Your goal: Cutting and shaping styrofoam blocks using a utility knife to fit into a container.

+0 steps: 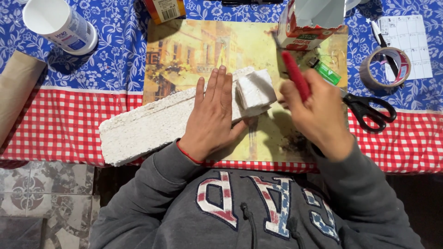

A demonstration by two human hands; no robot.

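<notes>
My left hand point(213, 115) lies flat, fingers together, pressing down on a long white foam slab point(143, 127) that runs diagonally over a picture placemat point(184, 50). A small cut foam block point(254, 90) sits at the slab's right end, just beyond my fingertips. My right hand point(318, 115) is closed around a red-handled tool point(295, 74), held up to the right of the block; its tip is blurred and I cannot tell its kind.
Black-handled scissors point(369, 110) and a green lighter point(326, 71) lie right of my hand. A tape roll point(385, 68), pen and paper sheet point(408, 41) sit far right. An open carton point(309, 23) stands at the back, a white cup point(60, 25) at far left.
</notes>
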